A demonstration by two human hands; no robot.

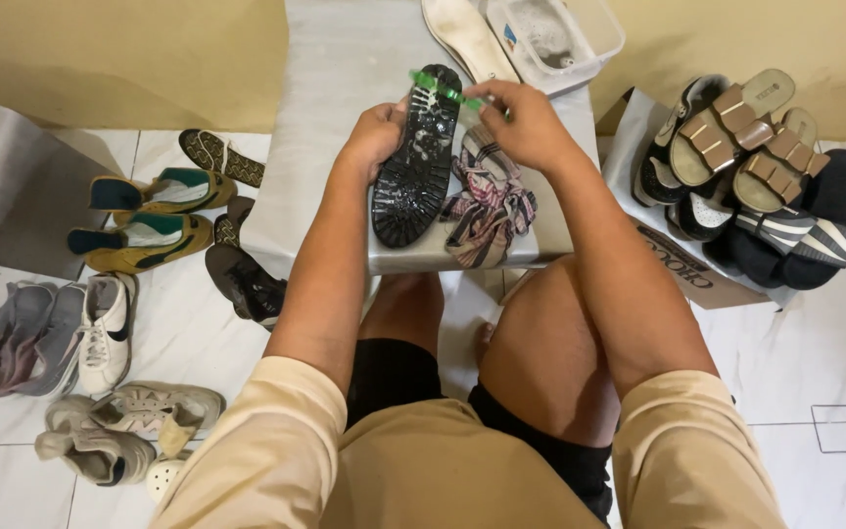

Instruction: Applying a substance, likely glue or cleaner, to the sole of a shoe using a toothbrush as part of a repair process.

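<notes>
Head view: black shoe (pixel 417 167), wet, glossy, studded sole facing up.

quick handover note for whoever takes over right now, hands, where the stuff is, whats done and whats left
Left hand: grips the black shoe, sole up, on the grey table.
Right hand: holds the green brush across the sole near its far end.
Nearby: striped cloth beside the shoe, white tub and white insole behind.
Done: the sole looks wet and glossy.
Left: cannot tell how much of the sole is brushed; more shoes lie on the floor and a box.
</notes>
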